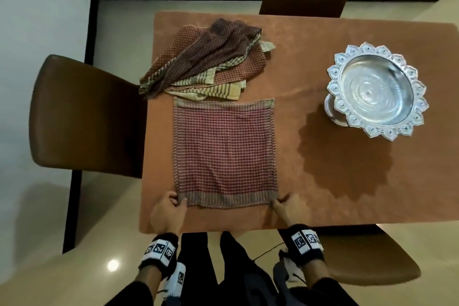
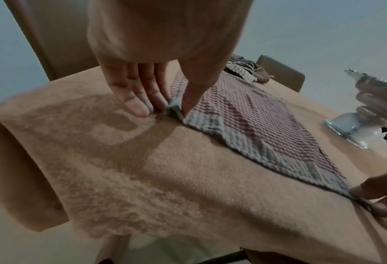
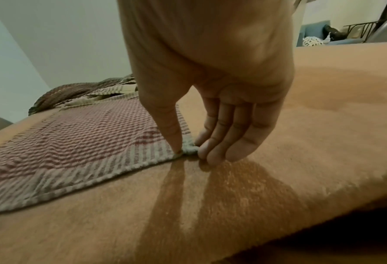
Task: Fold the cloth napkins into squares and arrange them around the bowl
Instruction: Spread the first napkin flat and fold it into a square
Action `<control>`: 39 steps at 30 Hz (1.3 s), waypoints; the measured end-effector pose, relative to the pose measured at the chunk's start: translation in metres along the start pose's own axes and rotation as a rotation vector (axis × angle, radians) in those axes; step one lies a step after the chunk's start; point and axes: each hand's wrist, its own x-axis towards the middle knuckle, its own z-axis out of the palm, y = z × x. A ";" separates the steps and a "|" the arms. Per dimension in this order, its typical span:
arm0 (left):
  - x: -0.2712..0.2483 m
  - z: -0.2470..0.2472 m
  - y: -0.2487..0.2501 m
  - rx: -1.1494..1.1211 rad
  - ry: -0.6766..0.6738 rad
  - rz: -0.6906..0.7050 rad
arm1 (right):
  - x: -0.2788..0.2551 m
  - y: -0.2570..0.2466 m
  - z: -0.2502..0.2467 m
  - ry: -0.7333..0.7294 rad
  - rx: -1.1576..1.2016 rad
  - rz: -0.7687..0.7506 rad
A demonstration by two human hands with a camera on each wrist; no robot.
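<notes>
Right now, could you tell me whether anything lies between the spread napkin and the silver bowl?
Nothing visible does: only bare tablecloth separates the checked napkin from the bowl. The unfolded pile lies beyond the napkin, off that path.

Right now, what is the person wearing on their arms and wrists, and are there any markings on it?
Both forearms are in black sleeves. The left wrist and the right wrist each carry a fuzzy black band holding white blocks printed with black square code markers. A further white block with the same kind of marker hangs below the left band. The left hand and right hand are bare, without gloves.
</notes>
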 end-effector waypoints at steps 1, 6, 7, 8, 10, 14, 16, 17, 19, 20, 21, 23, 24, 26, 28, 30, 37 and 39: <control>0.000 -0.001 0.001 0.010 -0.020 -0.025 | 0.003 0.001 0.001 -0.015 0.004 -0.002; 0.000 -0.013 0.012 -0.109 -0.091 -0.127 | 0.001 -0.005 -0.009 0.042 0.100 -0.011; 0.002 -0.015 0.013 -0.167 -0.091 -0.130 | 0.002 -0.005 -0.010 0.053 0.124 -0.014; 0.002 -0.016 0.013 -0.239 -0.097 -0.134 | -0.001 -0.005 -0.011 0.062 0.145 -0.019; 0.004 -0.015 0.012 -0.430 -0.127 -0.161 | -0.007 -0.005 -0.013 0.093 0.152 -0.043; 0.009 -0.012 0.002 -0.734 -0.161 -0.279 | -0.014 -0.003 -0.009 0.113 0.107 -0.034; 0.009 -0.010 -0.001 -0.863 -0.175 -0.340 | -0.017 -0.006 -0.009 0.090 0.134 -0.019; 0.010 -0.009 -0.001 -0.915 -0.176 -0.362 | -0.016 -0.007 -0.010 0.089 0.153 -0.010; 0.009 -0.009 -0.001 -0.970 -0.172 -0.389 | -0.017 -0.006 -0.015 0.093 0.198 -0.023; 0.010 -0.009 -0.003 -0.978 -0.166 -0.388 | -0.017 -0.005 -0.018 0.080 0.255 -0.039; 0.009 -0.010 -0.004 -0.979 -0.149 -0.377 | -0.016 -0.003 -0.020 0.066 0.347 -0.049; 0.009 -0.012 -0.008 -0.944 -0.056 -0.327 | -0.016 0.001 -0.025 0.005 0.622 -0.031; 0.008 -0.014 -0.011 -0.911 0.006 -0.283 | -0.018 0.002 -0.028 -0.024 0.737 -0.023; 0.004 -0.017 -0.016 -0.847 0.118 -0.156 | -0.023 0.005 -0.035 -0.050 0.849 -0.038; -0.002 -0.016 -0.023 -0.766 0.172 -0.042 | -0.027 0.012 -0.038 -0.040 0.845 -0.071; -0.009 -0.011 -0.033 -0.667 0.164 0.024 | -0.028 0.023 -0.037 -0.027 0.788 -0.074; -0.015 0.003 -0.050 -0.557 0.154 0.032 | -0.018 0.045 -0.014 0.017 0.556 -0.109; -0.015 0.002 -0.049 -0.537 0.169 0.063 | -0.018 0.046 -0.014 0.038 0.534 -0.120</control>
